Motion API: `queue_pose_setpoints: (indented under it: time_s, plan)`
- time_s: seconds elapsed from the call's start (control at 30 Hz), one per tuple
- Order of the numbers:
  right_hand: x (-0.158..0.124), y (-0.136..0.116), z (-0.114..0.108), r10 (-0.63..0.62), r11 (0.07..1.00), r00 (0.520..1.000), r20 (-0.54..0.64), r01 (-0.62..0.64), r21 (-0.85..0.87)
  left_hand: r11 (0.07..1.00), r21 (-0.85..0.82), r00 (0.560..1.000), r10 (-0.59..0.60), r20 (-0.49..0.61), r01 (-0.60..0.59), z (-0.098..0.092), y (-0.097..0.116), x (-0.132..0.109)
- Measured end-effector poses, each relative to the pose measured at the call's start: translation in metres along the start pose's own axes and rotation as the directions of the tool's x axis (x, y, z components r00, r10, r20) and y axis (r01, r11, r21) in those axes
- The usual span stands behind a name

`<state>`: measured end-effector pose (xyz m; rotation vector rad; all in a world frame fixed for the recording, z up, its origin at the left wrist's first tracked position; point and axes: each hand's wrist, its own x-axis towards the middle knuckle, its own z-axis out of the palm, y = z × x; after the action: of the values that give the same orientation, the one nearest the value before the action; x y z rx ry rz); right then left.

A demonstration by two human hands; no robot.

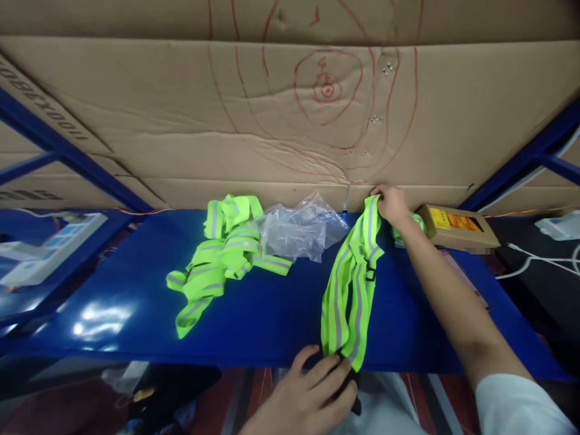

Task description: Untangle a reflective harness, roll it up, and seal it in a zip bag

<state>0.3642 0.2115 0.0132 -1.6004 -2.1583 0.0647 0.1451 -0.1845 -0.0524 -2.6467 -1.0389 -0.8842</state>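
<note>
Clear bags (pixel 296 235) lie behind bare table (pixel 272 320). The right hand (pixel 395 202) pinches one strap bundle (pixel 338 302) high up; the left hand (pixel 315 389) grips its near end by the table edge.

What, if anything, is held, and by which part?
The green strap: the right hand pinches its far end. The left hand is at its near end; whether it grips cannot be told.

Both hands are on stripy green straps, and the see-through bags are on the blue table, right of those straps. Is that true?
Not quite: the clear plastic bags are to the left of those neon-green reflective straps, as the head view shows. The left hand and right hand are on the straps, and the bags on the blue table.
</note>
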Motion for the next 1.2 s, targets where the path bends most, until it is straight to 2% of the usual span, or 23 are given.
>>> queue_pose_setpoints:
  time_s: [0.2, 0.33, 0.4, 0.53, 0.67, 0.73, 0.8, 0.83, 0.87, 0.97, 1.0, 1.1, 1.2]
  plan:
    - [-0.013, -0.013, 0.016, -0.166, 0.97, 0.972, 0.164, 0.191, -0.153, 0.981, -0.157, 0.992, 0.12, 0.036, -0.113, 0.019, 0.007, 0.008]
    - [-0.021, -0.021, 0.017, -0.24, 0.926, 0.937, 0.255, 0.3, -0.228, 0.969, -0.221, 0.994, 0.111, -0.006, -0.11, 0.036, 0.012, 0.011]
    - [-0.023, -0.023, 0.015, -0.262, 0.905, 0.92, 0.291, 0.339, -0.256, 0.958, -0.272, 0.995, 0.098, 0.007, -0.093, 0.043, 0.014, 0.012]
    - [-0.018, -0.023, 0.002, -0.262, 0.882, 0.887, 0.381, 0.38, -0.278, 0.947, -0.314, 0.99, 0.108, 0.093, -0.073, 0.048, 0.017, 0.017]
    - [-0.021, -0.024, -0.032, -0.263, 0.869, 0.833, 0.487, 0.423, -0.255, 0.938, -0.344, 0.997, 0.07, 0.033, -0.055, 0.046, 0.018, 0.022]
    - [-0.039, -0.032, -0.048, -0.281, 0.867, 0.841, 0.462, 0.429, -0.253, 0.934, -0.354, 0.999, 0.036, -0.037, -0.047, 0.046, 0.019, 0.023]
    - [-0.068, -0.042, -0.054, -0.366, 0.881, 0.884, 0.293, 0.43, -0.197, 0.933, -0.358, 0.998, 0.018, -0.067, -0.041, 0.046, 0.02, 0.023]
    - [-0.086, -0.045, -0.052, -0.414, 0.887, 0.882, 0.227, 0.447, -0.117, 0.934, -0.355, 0.998, 0.021, -0.061, -0.041, 0.046, 0.02, 0.022]
    - [-0.105, -0.046, -0.047, -0.475, 0.873, 0.859, 0.192, 0.488, -0.022, 0.935, -0.351, 0.998, 0.037, -0.048, -0.052, 0.045, 0.019, 0.022]
    - [-0.15, -0.033, -0.016, -0.643, 0.765, 0.728, 0.236, 0.623, 0.161, 0.935, -0.319, 0.986, 0.165, -0.004, -0.158, 0.041, 0.011, 0.027]
    - [-0.158, -0.024, -0.004, -0.66, 0.751, 0.71, 0.247, 0.63, 0.196, 0.932, -0.298, 0.976, 0.216, 0.006, -0.204, 0.038, 0.007, 0.031]
    - [-0.16, 0.0, 0.029, -0.6, 0.795, 0.783, 0.167, 0.559, 0.234, 0.926, -0.207, 0.942, 0.332, 0.055, -0.314, 0.03, -0.009, 0.048]
    - [-0.145, 0.008, 0.046, -0.542, 0.832, 0.834, 0.1, 0.516, 0.204, 0.923, -0.141, 0.929, 0.367, 0.036, -0.359, 0.027, -0.021, 0.066]
